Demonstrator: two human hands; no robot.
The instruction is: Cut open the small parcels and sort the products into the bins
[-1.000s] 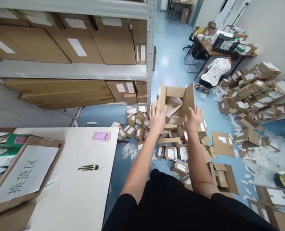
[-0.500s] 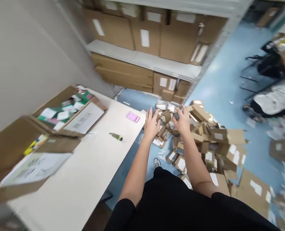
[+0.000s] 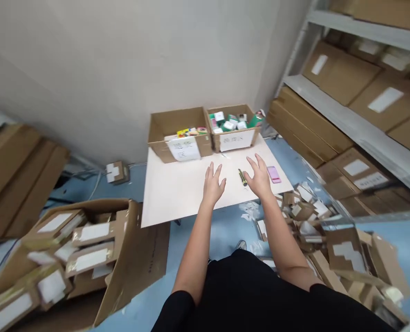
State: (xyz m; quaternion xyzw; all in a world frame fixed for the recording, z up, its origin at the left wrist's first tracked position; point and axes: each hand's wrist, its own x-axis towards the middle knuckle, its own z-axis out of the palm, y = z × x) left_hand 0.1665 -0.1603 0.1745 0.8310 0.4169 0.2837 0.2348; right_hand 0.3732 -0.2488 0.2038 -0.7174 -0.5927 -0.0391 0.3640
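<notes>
Both my hands reach out over the white table (image 3: 170, 193), fingers spread and holding nothing. My left hand (image 3: 213, 186) is above the table's middle. Beside the fingers of my right hand (image 3: 259, 179) lies a yellow and black box cutter (image 3: 242, 177). A pink phone-like slab (image 3: 274, 174) rests just right of that hand. At the table's back stand two open cardboard boxes with handwritten white labels. The left cardboard box (image 3: 157, 146) has yellow and colourful packets (image 3: 191, 132) in it; the right cardboard box (image 3: 216, 145) holds green and white small boxes (image 3: 229, 125).
On the floor at left stands a big carton (image 3: 120, 267) with several taped parcels (image 3: 92, 233) inside. Opened cardboard boxes (image 3: 346, 251) are heaped on the floor at right. A metal shelf (image 3: 350, 115) with large cartons is on the right, and a grey wall (image 3: 156, 55) rises behind the table.
My view has swung left, so the table is now in front of me and the big carton of parcels shows. My hands stay raised and spread, now over the table.
</notes>
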